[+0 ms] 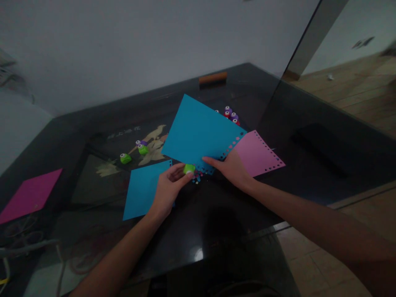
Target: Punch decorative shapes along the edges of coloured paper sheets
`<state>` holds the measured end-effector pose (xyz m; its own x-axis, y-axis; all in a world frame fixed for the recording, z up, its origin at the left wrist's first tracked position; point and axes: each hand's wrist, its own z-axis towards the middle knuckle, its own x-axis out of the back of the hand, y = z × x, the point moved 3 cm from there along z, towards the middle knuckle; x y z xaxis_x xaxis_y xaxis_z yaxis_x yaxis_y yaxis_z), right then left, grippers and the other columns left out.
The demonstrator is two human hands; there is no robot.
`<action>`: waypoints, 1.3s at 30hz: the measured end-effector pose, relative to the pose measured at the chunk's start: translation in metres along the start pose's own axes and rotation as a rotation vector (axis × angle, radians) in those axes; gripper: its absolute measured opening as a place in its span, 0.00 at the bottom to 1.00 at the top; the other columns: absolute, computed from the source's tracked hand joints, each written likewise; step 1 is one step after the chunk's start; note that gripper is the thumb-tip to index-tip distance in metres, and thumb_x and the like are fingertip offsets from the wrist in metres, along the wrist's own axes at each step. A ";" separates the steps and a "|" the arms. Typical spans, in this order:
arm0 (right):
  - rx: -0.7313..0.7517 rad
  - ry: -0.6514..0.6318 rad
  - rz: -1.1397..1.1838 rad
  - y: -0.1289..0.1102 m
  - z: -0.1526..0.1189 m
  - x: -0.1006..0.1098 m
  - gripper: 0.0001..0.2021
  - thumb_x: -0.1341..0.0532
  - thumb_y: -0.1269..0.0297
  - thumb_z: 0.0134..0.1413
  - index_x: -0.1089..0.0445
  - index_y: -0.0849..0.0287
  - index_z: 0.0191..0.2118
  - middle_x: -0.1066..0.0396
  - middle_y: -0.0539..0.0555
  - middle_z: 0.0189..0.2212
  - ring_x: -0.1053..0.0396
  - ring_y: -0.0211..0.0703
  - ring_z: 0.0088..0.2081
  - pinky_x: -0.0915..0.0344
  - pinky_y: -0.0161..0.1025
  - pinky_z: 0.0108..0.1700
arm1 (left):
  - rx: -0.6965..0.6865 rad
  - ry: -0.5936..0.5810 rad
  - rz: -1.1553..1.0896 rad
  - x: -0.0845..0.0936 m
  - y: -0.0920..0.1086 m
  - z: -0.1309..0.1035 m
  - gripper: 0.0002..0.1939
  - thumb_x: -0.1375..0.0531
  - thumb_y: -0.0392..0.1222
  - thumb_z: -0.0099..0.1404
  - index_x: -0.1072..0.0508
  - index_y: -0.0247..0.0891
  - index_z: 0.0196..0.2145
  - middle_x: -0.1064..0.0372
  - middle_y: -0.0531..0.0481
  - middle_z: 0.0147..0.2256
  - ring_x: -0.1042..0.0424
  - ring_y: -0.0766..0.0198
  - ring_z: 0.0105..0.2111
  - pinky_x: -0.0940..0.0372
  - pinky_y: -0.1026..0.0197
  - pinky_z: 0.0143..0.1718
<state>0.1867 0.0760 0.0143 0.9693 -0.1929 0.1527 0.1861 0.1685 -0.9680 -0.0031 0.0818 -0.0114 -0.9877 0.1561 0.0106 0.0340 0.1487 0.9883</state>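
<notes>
My left hand (173,181) is closed on a small green punch (189,168) at the lower edge of a blue sheet (201,131). My right hand (230,167) grips that blue sheet near its lower right corner, thumb on top. Small holes run along two edges of the sheet. Tiny cut-out shapes (197,178) lie on the table just below the punch. Under my left hand rests another blue sheet (142,190). A pink sheet (253,154) with holes along its edges lies partly beneath my right hand.
Two green punches (125,158) and a purple one (141,143) stand left of the held sheet. Several red and purple punches (234,117) sit behind it. A magenta sheet (32,194) is at far left, an orange roll (213,78) at the back, a dark object (321,146) at right.
</notes>
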 end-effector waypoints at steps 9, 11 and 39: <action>-0.002 0.102 -0.037 0.004 0.008 0.011 0.14 0.33 0.58 0.45 0.26 0.55 0.39 0.23 0.54 0.34 0.32 0.52 0.51 0.42 0.53 0.59 | -0.111 -0.164 0.216 -0.001 0.015 -0.001 0.23 0.36 0.39 0.54 0.30 0.36 0.49 0.29 0.44 0.50 0.31 0.55 0.51 0.35 0.51 0.52; -0.013 0.102 -0.032 0.005 0.008 0.012 0.15 0.33 0.58 0.45 0.26 0.56 0.41 0.23 0.55 0.36 0.32 0.53 0.51 0.43 0.55 0.59 | -0.169 -0.172 0.304 0.001 0.014 -0.001 0.23 0.38 0.38 0.55 0.31 0.36 0.50 0.30 0.44 0.50 0.31 0.55 0.51 0.35 0.52 0.52; 0.005 0.039 0.037 0.002 0.012 0.018 0.13 0.38 0.58 0.52 0.26 0.58 0.43 0.24 0.56 0.42 0.28 0.49 0.45 0.36 0.51 0.53 | -0.299 -0.156 0.366 0.002 0.018 -0.001 0.23 0.41 0.35 0.57 0.35 0.38 0.51 0.31 0.42 0.50 0.32 0.56 0.52 0.37 0.52 0.53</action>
<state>0.2060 0.0843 0.0178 0.9685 -0.2241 0.1085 0.1508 0.1811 -0.9718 -0.0050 0.0834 0.0065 -0.8838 0.2933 0.3645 0.3062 -0.2265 0.9246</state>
